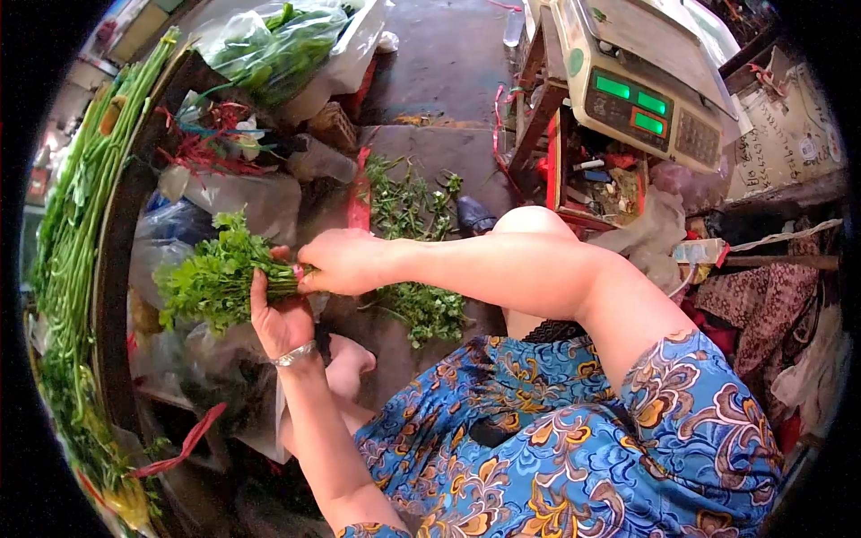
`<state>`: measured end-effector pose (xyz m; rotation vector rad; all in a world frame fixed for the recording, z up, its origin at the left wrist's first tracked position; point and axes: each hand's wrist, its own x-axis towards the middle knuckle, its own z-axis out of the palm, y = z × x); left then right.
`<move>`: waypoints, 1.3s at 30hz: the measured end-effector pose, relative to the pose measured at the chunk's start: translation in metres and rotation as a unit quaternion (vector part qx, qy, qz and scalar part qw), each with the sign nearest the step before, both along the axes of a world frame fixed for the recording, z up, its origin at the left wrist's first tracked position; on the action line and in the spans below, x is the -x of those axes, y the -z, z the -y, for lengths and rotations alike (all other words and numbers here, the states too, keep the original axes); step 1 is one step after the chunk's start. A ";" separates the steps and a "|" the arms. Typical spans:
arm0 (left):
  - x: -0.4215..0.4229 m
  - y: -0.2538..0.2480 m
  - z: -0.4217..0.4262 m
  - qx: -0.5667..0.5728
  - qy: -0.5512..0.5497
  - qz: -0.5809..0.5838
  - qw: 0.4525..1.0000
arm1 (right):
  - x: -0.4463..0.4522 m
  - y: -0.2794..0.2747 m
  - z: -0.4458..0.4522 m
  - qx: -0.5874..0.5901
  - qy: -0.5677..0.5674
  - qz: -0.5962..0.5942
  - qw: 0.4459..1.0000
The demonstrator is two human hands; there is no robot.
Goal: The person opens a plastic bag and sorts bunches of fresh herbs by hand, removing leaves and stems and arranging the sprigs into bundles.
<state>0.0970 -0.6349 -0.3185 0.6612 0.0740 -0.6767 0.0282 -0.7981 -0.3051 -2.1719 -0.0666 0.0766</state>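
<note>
A leafy green bunch of herbs that looks like coriander (215,273) lies across my left hand (285,323), its leaves pointing left. The fingers and thumb of that hand curl round the stems; a silver bracelet sits on the wrist. My right hand (345,260) is closed at the stem end, fingers pinched beside a small pinkish-red tie (299,272) round the stems. What exactly its fingertips grip is partly hidden. On the floor below lie loose herb sprigs (421,314) and scattered trimmings (408,202).
A digital scale (619,99) with green displays stands at upper right, above a red-edged box of small items (599,184). Long green stalks (76,242) line a ledge at left. Bagged greens (278,54) sit at the back. Red strips (211,148) hang at left.
</note>
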 end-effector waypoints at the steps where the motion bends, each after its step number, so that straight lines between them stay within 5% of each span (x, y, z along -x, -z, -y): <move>1: -0.001 0.002 -0.002 0.002 0.008 0.016 1.000 | 0.001 -0.001 -0.001 -0.001 -0.001 0.000 1.000; 6: 0.004 -0.013 0.005 -0.017 -0.005 0.009 1.000 | 0.004 -0.015 0.004 0.000 -0.003 0.040 0.999; 8: -0.002 -0.010 0.001 0.086 0.083 0.037 0.992 | 0.004 -0.020 0.008 -0.013 0.023 0.097 0.995; 9: 0.004 -0.012 0.008 -0.012 0.003 0.054 0.998 | 0.002 -0.023 0.011 -0.025 0.048 0.155 0.986; 13: 0.019 -0.018 0.015 -0.152 0.051 0.166 0.973 | -0.024 -0.037 0.029 -0.027 0.134 0.170 0.976; 21: 0.014 -0.008 -0.002 -0.083 0.131 0.118 0.981 | -0.066 -0.004 0.044 -0.261 0.196 0.069 0.943; 24: 0.011 -0.005 -0.006 -0.044 0.146 0.131 0.980 | -0.067 0.004 0.059 -0.201 0.191 0.012 0.961; 26: 0.016 -0.008 -0.004 -0.048 0.141 0.124 0.981 | -0.052 0.028 0.089 -0.124 0.147 0.043 0.980; 30: 0.024 -0.014 0.000 -0.103 0.152 0.148 0.972 | 0.005 0.136 0.117 -0.048 0.291 0.043 0.955; 31: 0.024 -0.013 0.000 -0.129 0.151 0.142 0.970 | 0.027 0.169 0.119 0.067 0.343 0.144 0.926; 34: 0.035 -0.019 0.004 -0.151 0.141 0.121 0.971 | 0.100 0.235 0.132 0.202 0.409 0.033 0.889; 39: 0.041 -0.018 0.011 -0.169 0.156 0.113 0.967 | 0.200 0.330 0.159 0.118 0.571 0.013 0.813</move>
